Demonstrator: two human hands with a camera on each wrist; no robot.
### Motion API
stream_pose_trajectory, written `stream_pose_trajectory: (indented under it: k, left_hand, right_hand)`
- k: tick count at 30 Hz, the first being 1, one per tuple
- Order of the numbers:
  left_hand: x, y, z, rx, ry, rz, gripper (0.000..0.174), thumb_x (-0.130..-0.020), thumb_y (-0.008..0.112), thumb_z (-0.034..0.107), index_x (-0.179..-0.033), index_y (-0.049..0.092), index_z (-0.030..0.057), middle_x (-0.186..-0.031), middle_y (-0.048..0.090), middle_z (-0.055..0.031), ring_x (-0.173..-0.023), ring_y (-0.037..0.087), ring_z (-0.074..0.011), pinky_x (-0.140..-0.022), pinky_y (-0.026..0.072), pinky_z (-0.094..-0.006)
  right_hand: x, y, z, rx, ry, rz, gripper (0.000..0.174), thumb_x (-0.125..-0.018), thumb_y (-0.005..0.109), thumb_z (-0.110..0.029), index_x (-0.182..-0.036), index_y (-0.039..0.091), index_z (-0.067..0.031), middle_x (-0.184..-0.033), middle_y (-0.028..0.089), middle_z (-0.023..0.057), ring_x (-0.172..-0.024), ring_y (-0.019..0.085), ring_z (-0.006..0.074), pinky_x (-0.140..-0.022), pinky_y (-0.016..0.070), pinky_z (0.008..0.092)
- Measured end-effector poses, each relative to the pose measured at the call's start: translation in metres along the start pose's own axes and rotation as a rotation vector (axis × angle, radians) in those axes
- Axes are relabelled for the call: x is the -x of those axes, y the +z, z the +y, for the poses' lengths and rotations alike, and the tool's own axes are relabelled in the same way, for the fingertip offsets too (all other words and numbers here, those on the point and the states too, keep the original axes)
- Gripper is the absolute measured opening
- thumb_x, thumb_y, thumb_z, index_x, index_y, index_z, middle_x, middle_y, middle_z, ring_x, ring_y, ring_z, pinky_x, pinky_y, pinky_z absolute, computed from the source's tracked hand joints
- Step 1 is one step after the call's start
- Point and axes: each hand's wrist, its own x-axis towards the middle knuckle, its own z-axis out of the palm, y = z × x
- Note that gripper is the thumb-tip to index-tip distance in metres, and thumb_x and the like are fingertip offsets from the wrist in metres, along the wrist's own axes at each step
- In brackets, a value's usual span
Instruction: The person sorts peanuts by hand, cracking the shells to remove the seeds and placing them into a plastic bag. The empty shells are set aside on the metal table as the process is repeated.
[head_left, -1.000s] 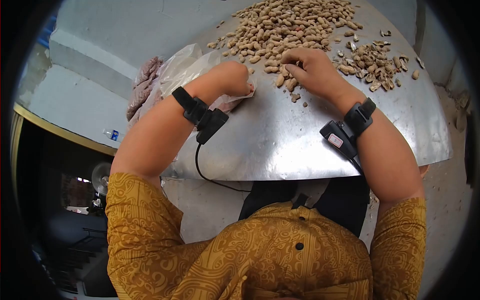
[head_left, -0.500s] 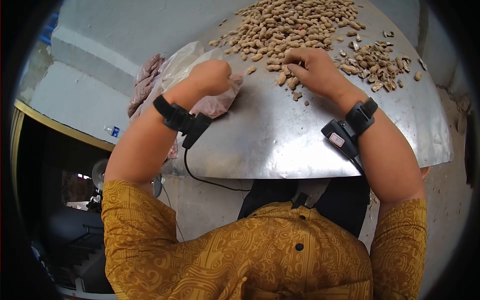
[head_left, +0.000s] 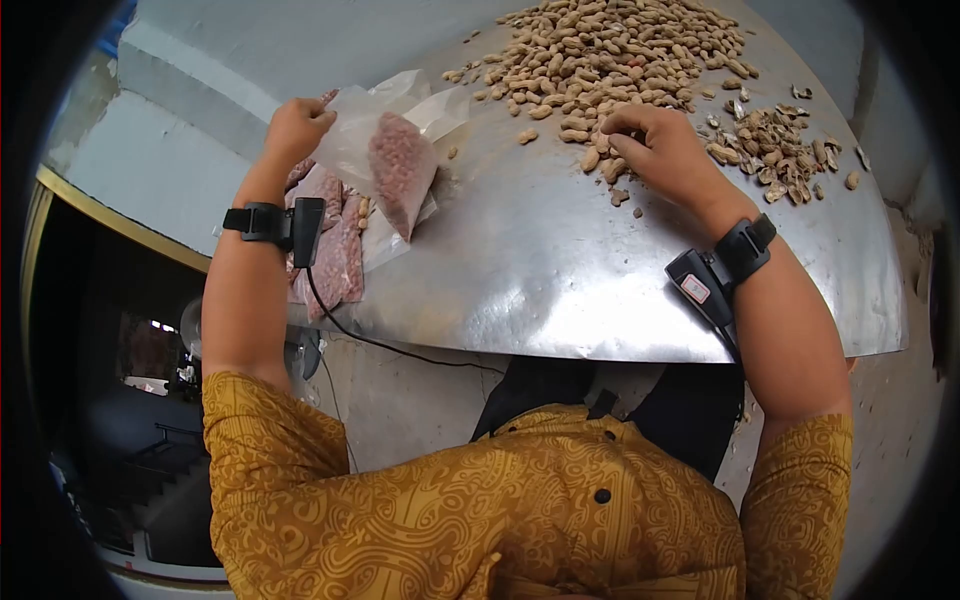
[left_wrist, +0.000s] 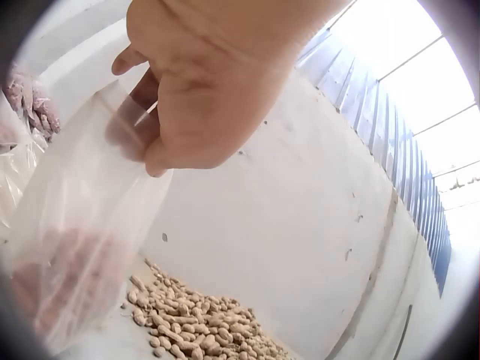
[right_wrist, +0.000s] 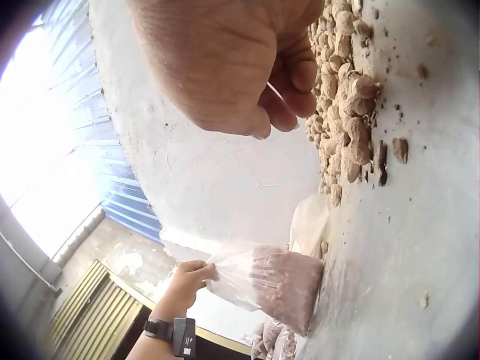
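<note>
My left hand (head_left: 297, 130) pinches the upper edge of a clear plastic bag (head_left: 398, 165) at the table's left side. Pinkish shelled peanuts (right_wrist: 289, 285) fill the lower part of the bag, which hangs from the fingers in the left wrist view. Beside the near edge of a heap of unshelled peanuts (head_left: 600, 60) rests my right hand (head_left: 665, 155). Its fingers are loosely bent, with a gap between thumb and forefinger and nothing showing between them.
Several filled bags of pinkish peanuts (head_left: 345, 250) lie at the left table edge. Broken peanut shells (head_left: 785, 150) form a small pile right of the heap. The metal table (head_left: 560, 270) ends at a curved front edge near my body.
My left hand has swung left, away from the heap, drawing the bag's edge with it, so the peanuts inside now show. The right hand stays beside the heap while the head view shifts slightly.
</note>
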Motion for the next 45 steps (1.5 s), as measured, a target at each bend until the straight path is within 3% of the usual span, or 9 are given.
stream_pose_trajectory:
  k: [8,14,17,26,32,37,39,42,45]
  left_hand:
    - [0.007,0.009,-0.009,0.164,-0.066,0.112,0.031,-0.079,0.059,0.027,-0.072,0.061,-0.0026,-0.061,0.058,-0.0133,-0.059,0.056,-0.0231,-0.060,0.0449,-0.0341]
    - [0.019,0.010,0.004,0.713,0.070,-0.055,0.027,-0.085,0.059,0.024,-0.072,0.058,-0.0001,-0.066,0.056,0.0002,-0.059,0.048,-0.0080,-0.054,0.0384,-0.0247]
    - [0.030,0.005,0.015,0.669,0.055,-0.200,0.029,-0.080,0.064,0.026,-0.085,0.060,-0.0021,-0.066,0.056,-0.0022,-0.060,0.051,-0.0103,-0.058,0.0405,-0.0267]
    - [0.032,0.008,0.011,0.329,0.061,0.091,0.037,-0.077,0.067,0.034,-0.094,0.064,0.0005,-0.068,0.058,-0.0063,-0.063,0.054,-0.0158,-0.059,0.0435,-0.0276]
    - [0.044,-0.004,0.028,0.271,0.246,0.619,0.022,-0.084,0.062,0.021,-0.081,0.062,-0.0016,-0.074,0.059,-0.0013,-0.071,0.054,-0.0098,-0.065,0.0441,-0.0230]
    - [0.075,0.021,0.081,0.956,0.262,0.173,0.022,-0.082,0.064,0.020,-0.075,0.063,-0.0002,-0.068,0.059,-0.0020,-0.061,0.052,-0.0091,-0.058,0.0427,-0.0226]
    - [0.091,0.029,0.105,1.145,0.178,-0.106,0.024,-0.089,0.054,0.021,-0.078,0.061,0.0008,-0.075,0.058,-0.0047,-0.066,0.053,-0.0097,-0.067,0.0448,-0.0242]
    - [0.097,0.065,0.130,2.075,0.171,-0.469,0.028,-0.093,0.047,0.025,-0.086,0.061,0.0015,-0.087,0.059,-0.0088,-0.071,0.057,-0.0128,-0.071,0.0484,-0.0275]
    - [0.100,0.086,0.160,2.367,0.198,-0.644,0.031,-0.095,0.042,0.026,-0.094,0.060,0.0007,-0.098,0.057,-0.0125,-0.078,0.060,-0.0172,-0.077,0.0509,-0.0333]
  right_hand:
    - [0.001,0.001,0.005,-0.006,0.016,-0.022,0.016,-0.076,0.057,-0.012,-0.087,0.064,-0.0030,-0.083,0.064,0.0151,-0.077,0.061,0.0275,-0.071,0.0476,0.0339]
    - [0.002,0.001,0.002,-0.022,0.030,-0.025,0.016,-0.076,0.057,-0.011,-0.089,0.063,-0.0021,-0.084,0.064,0.0140,-0.078,0.061,0.0267,-0.072,0.0473,0.0326]
    - [0.001,-0.003,-0.004,0.029,0.075,-0.100,0.017,-0.080,0.057,-0.009,-0.092,0.061,0.0029,-0.089,0.064,0.0110,-0.083,0.059,0.0181,-0.078,0.0453,0.0282]
    - [0.002,-0.001,-0.003,-0.001,0.060,-0.060,0.015,-0.077,0.058,-0.010,-0.087,0.062,0.0013,-0.084,0.064,0.0143,-0.079,0.061,0.0251,-0.073,0.0468,0.0313]
    - [0.002,-0.001,-0.004,-0.023,0.058,-0.082,0.015,-0.077,0.059,-0.009,-0.087,0.062,0.0018,-0.081,0.064,0.0138,-0.075,0.061,0.0242,-0.071,0.0466,0.0300]
    - [0.002,0.000,-0.004,-0.015,0.036,-0.078,0.015,-0.077,0.058,-0.009,-0.087,0.062,0.0019,-0.082,0.064,0.0135,-0.076,0.061,0.0229,-0.071,0.0467,0.0295]
    - [0.001,-0.001,-0.006,-0.015,0.066,-0.110,0.016,-0.078,0.058,-0.009,-0.089,0.062,0.0020,-0.085,0.064,0.0122,-0.079,0.060,0.0210,-0.073,0.0463,0.0291]
    - [0.001,-0.003,-0.007,-0.024,0.124,-0.163,0.018,-0.080,0.058,-0.010,-0.094,0.061,0.0020,-0.090,0.064,0.0094,-0.083,0.059,0.0174,-0.077,0.0455,0.0280]
    - [0.002,-0.003,-0.006,-0.031,0.128,-0.144,0.019,-0.080,0.058,-0.010,-0.094,0.061,0.0019,-0.088,0.064,0.0086,-0.081,0.059,0.0163,-0.074,0.0459,0.0270]
